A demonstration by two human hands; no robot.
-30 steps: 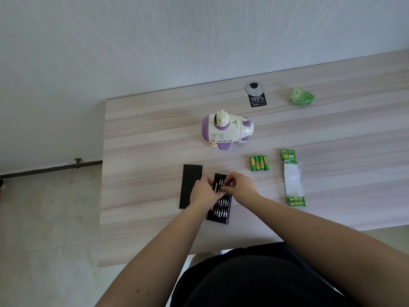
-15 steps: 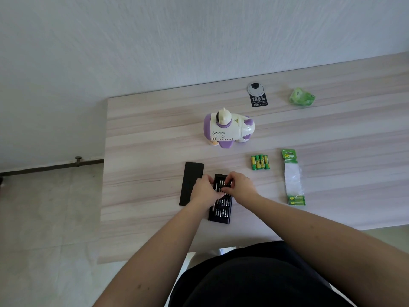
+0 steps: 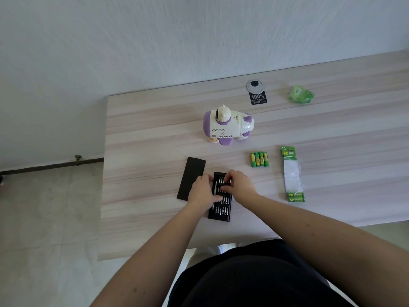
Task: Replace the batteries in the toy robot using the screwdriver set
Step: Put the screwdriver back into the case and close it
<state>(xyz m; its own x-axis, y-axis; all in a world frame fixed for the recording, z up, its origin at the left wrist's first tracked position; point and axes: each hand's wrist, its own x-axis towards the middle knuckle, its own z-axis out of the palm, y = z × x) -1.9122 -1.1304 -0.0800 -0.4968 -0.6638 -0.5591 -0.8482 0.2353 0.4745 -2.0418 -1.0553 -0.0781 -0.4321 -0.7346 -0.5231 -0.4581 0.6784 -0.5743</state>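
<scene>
- Toy robot (image 3: 228, 126), white and purple, stands just above the middle of the frame on the desk (image 3: 141, 134), untouched and well apart from both hands.
- Below it, at frame centre, lies the open screwdriver set (image 3: 220, 212), a black tray with rows of small metal bits and a slim driver handle (image 3: 214, 189) along its left side.
- Left hand (image 3: 202, 192) rests over the tray's left edge, fingers curled by the handle; whether its grip has closed on anything I cannot tell.
- Right hand (image 3: 240, 185) pinches at a bit in the upper rows.
- Judgement: steady the tray with the left, pull one bit straight out, and choose a small cross-head to suit the battery cover.
- Black lid (image 3: 191, 179) lies just left of the tray.
- Four loose batteries (image 3: 259, 159) lie side by side right of centre; further right, the opened battery pack (image 3: 293, 173) holds two more at its lower end.
</scene>
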